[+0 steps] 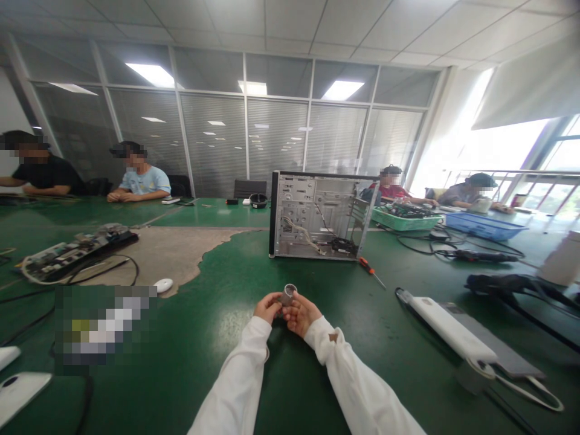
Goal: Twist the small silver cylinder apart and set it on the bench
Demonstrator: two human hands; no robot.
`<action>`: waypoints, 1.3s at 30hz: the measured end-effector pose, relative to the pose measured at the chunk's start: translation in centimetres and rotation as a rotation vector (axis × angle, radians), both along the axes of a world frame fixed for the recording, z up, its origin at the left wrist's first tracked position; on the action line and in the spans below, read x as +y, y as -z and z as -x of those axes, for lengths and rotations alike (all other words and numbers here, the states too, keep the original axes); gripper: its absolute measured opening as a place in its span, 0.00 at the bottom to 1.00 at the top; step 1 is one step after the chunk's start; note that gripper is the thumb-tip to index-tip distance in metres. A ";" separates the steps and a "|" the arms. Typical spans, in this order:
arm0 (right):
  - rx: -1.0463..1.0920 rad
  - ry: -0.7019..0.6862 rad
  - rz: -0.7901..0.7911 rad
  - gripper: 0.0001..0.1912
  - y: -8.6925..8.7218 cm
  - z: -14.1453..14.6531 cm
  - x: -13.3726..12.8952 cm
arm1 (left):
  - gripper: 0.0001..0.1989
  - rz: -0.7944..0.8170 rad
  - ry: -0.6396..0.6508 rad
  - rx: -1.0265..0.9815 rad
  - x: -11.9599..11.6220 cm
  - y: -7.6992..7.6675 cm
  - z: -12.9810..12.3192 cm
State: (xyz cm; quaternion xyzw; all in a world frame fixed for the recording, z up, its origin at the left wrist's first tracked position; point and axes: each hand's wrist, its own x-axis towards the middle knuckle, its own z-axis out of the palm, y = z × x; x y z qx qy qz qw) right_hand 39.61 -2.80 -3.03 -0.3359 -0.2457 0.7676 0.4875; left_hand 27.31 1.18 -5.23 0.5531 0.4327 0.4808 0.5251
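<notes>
Between my two hands is a small grey hollow cylinder [289, 295], its round opening tilted up toward me. My left hand [268, 307] grips it from the left with bent fingers. On the other side my right hand [302, 313] has its thumb and fingers closed around it. Both hands are low over the green table [235, 350], in front of an open computer case [317, 214] that stands upright with wires inside. A screwdriver [372, 272] with an orange and black handle lies by the case's lower right corner.
A circuit board assembly [81, 251] with cables lies at left on a bare, peeled patch. White power banks or similar devices [446, 326] lie at right with cords. Farther back are a green basket [405, 222] of parts and a blue basket [483, 226]. Several people sit around the table.
</notes>
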 end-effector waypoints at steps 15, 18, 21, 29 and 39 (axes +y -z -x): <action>0.133 -0.158 0.083 0.26 -1.0 0.1 -0.9 | 0.11 -0.256 -0.015 0.105 0.3 0.9 0.0; 0.109 -0.182 0.096 0.25 -1.2 0.2 -1.0 | 0.15 -0.253 0.020 0.121 -0.2 0.5 -0.1; 0.111 -0.190 0.096 0.24 -1.0 0.5 -1.1 | 0.19 -0.243 0.081 0.153 -0.8 0.1 -0.1; 0.028 -0.081 0.055 0.15 -0.2 1.1 -0.9 | 0.18 -0.265 -0.011 0.224 -1.4 -0.6 -0.2; -0.425 0.371 -0.383 0.28 1.9 1.1 0.7 | 0.17 -0.111 0.041 0.010 0.0 0.2 -0.1</action>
